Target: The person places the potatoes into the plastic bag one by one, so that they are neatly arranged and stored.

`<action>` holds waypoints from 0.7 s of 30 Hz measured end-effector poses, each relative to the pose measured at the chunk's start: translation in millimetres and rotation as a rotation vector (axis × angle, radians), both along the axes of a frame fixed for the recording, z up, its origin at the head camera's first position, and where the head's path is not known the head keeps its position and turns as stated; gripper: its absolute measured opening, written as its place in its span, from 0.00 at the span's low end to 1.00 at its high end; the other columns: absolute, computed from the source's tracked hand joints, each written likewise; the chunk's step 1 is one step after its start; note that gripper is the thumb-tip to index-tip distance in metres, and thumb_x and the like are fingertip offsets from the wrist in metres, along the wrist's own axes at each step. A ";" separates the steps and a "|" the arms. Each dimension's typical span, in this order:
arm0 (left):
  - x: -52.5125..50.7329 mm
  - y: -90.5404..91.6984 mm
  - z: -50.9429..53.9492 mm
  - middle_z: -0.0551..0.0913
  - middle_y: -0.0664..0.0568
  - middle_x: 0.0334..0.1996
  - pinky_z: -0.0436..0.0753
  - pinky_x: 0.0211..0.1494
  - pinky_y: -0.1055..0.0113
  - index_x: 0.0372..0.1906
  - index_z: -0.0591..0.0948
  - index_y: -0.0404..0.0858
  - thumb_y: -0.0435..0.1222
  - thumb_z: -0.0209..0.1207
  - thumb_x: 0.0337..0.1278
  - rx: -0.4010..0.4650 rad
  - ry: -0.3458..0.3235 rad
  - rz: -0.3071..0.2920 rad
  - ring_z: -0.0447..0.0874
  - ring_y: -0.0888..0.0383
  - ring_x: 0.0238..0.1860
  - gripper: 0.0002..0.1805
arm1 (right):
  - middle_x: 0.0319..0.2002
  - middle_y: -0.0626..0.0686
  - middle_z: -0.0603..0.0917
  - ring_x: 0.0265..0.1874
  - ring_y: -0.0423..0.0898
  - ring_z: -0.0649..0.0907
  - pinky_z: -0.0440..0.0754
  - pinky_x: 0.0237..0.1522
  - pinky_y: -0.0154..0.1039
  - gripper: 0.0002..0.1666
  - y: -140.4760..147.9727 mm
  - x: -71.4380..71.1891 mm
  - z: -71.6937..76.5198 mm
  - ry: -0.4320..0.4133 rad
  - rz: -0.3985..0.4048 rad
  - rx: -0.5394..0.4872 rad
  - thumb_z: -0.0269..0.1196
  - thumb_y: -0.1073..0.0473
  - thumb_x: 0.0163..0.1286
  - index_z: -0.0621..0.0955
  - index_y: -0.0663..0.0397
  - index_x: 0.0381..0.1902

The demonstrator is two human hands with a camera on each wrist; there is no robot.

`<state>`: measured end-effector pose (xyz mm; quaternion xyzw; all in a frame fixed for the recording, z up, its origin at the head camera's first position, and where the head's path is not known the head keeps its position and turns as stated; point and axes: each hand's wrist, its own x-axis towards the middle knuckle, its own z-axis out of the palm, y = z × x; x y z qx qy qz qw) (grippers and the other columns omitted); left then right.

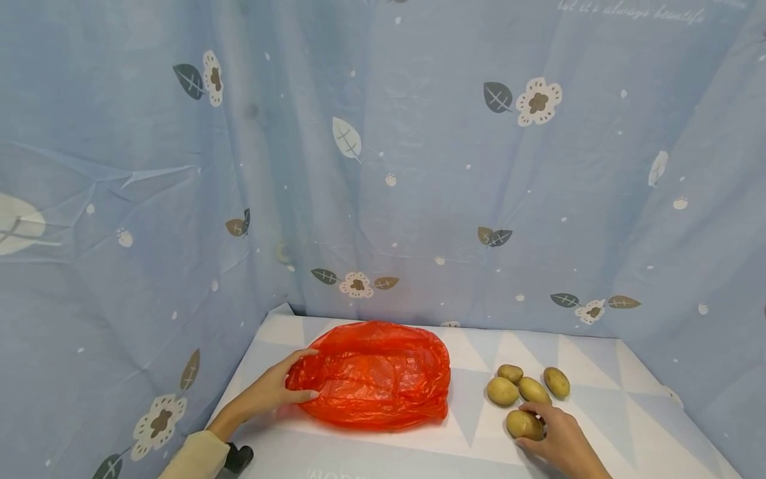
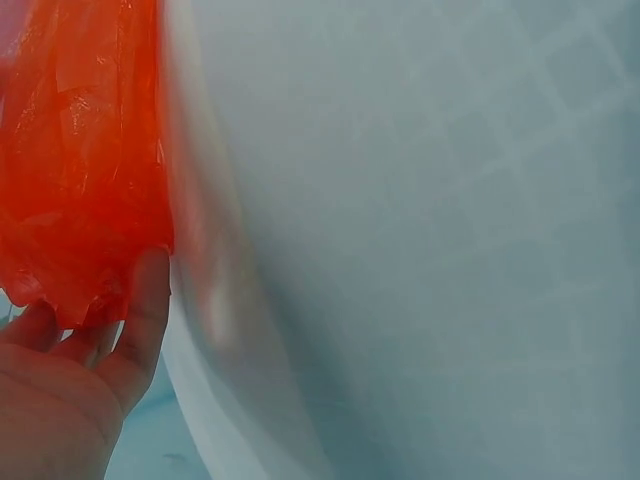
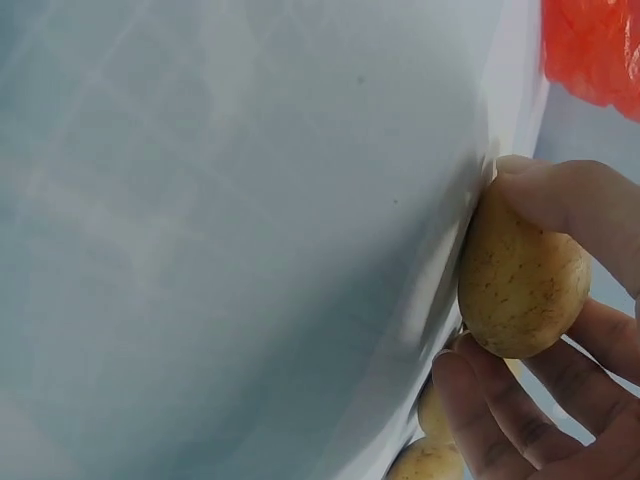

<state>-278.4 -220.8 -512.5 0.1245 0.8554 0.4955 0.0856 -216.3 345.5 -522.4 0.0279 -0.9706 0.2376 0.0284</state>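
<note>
A red plastic bag (image 1: 371, 379) lies spread with its mouth open on the table. My left hand (image 1: 278, 384) holds the bag's left end, fingers on the far side and thumb on the near side. In the left wrist view, the fingers (image 2: 150, 310) meet the crinkled edge of the bag (image 2: 85, 170). To the right, my right hand (image 1: 561, 436) grips a potato (image 1: 522, 424) between thumb and fingers. The right wrist view has this potato (image 3: 525, 275) close to the table surface. Whether it still touches the table, I cannot tell.
Behind the gripped potato, several potatoes lie grouped, including one at the left (image 1: 502, 392) and one farther right (image 1: 557, 382). The table (image 1: 473, 352) has a pale triangle-patterned cover. Blue patterned curtains (image 1: 431, 166) enclose its back and sides. A black object (image 1: 239, 459) sits by the left sleeve.
</note>
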 end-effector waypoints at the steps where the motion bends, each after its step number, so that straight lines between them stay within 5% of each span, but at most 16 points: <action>1: 0.0 0.0 0.0 0.68 0.44 0.73 0.76 0.66 0.39 0.76 0.66 0.50 0.46 0.76 0.54 -0.001 -0.001 -0.001 0.69 0.41 0.69 0.46 | 0.40 0.43 0.86 0.35 0.39 0.80 0.81 0.37 0.40 0.34 -0.4 0.4 0.0 -0.001 -0.005 -0.003 0.86 0.52 0.40 0.87 0.51 0.47; 21: 2.1 0.0 2.0 0.69 0.44 0.73 0.78 0.64 0.40 0.76 0.67 0.51 0.46 0.77 0.51 0.002 -0.017 0.012 0.70 0.42 0.68 0.47 | 0.51 0.55 0.87 0.39 0.44 0.84 0.84 0.34 0.31 0.37 -9.0 4.2 17.7 0.151 0.000 -0.142 0.85 0.53 0.46 0.85 0.58 0.54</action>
